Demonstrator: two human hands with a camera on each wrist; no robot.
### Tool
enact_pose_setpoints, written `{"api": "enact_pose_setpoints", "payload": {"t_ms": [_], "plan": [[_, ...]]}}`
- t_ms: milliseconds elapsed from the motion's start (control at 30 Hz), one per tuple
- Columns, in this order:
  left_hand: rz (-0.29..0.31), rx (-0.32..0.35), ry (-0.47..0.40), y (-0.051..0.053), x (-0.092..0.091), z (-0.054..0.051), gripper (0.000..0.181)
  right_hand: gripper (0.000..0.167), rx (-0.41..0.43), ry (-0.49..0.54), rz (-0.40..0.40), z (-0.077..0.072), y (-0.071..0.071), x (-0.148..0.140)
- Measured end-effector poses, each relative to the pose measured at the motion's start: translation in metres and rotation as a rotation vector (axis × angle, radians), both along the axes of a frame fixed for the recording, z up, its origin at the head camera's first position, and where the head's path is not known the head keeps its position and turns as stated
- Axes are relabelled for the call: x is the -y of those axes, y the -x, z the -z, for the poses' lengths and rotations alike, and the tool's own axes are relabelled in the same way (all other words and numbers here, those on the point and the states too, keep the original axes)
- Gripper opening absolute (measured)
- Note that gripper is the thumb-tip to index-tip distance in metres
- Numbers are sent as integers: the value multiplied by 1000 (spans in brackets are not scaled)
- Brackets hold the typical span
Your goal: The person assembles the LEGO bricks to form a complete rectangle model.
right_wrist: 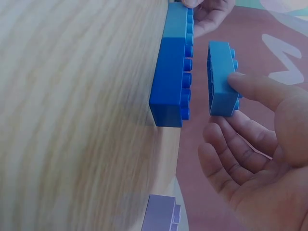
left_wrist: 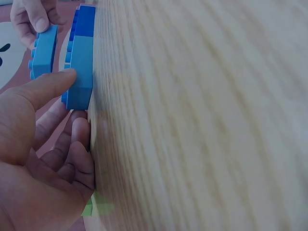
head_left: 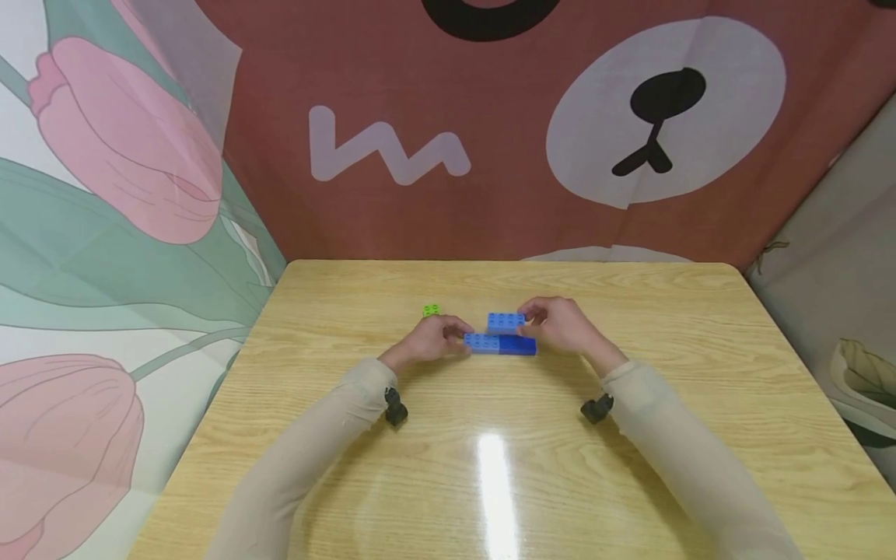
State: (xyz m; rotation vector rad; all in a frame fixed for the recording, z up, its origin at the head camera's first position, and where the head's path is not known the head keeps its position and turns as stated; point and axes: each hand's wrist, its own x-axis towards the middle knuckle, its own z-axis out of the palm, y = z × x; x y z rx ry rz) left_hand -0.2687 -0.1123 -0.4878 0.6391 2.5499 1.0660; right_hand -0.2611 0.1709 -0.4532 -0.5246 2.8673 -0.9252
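Two toy building bricks lie end to end on the table, a light blue brick (head_left: pixel 481 343) on the left and a dark blue brick (head_left: pixel 518 346) on the right. My left hand (head_left: pixel 432 339) holds the left end of the light blue one, its thumb on the near side in the left wrist view. Between the thumb and fingers of my right hand (head_left: pixel 560 323) is a second light blue brick (right_wrist: pixel 221 79), studs up. It hangs over the row, with a gap beneath it in the right wrist view. The right hand's lower fingers are loosely bent.
Beyond my left hand sits a small lime green brick (head_left: pixel 431 309), partly hidden. A lilac brick (right_wrist: pixel 161 214) stands on the table near my right hand, visible only in the right wrist view. A printed cloth (head_left: pixel 392 218) hangs behind the wooden table (head_left: pixel 350 482).
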Motion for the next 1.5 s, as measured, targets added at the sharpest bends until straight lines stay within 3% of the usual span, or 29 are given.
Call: {"api": "enact_pose_setpoints", "payload": {"t_ms": [600,1167,1500], "plan": [[-16,-4,18,1,-1,0,33,34,65,27,7,4,-10,4],[-3,21,7,-1,1,-3,33,33,68,33,-11,13,-11,6],[-1,-1,3,0,1,1,33,32,49,30,-28,13,-13,9]]}}
